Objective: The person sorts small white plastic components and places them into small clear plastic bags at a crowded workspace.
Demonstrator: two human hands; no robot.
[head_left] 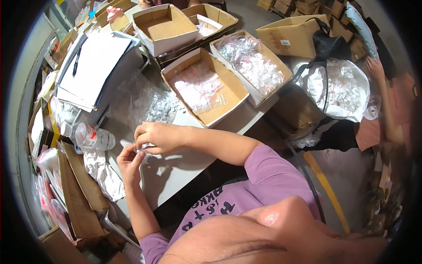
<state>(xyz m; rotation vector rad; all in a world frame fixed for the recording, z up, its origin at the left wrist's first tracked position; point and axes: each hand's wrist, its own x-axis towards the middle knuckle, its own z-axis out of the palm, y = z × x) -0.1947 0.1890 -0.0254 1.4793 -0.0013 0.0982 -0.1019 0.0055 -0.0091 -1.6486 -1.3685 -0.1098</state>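
My left hand [129,163] and my right hand [154,135] meet over the near part of the pale table [176,169]. Both are closed, with thumbs and fingertips pinched around something small and whitish, too small and covered to name. Below the fingers, a few little white pieces [146,161] lie on the table. Just beyond my hands, a clear plastic bag [127,101] spills a heap of small white-grey pieces [163,105]. To the right of the heap, an open cardboard tray [233,102] holds small clear zip bags [198,86] with red edges.
A second tray [215,46] is full of filled zip bags. More boxes [165,22] stand behind. Left are papers with a pen [90,66], a clear bottle [94,136] and cardboard strips [79,185]. At right, a person [391,110] sits near a white sack [347,88] of bags.
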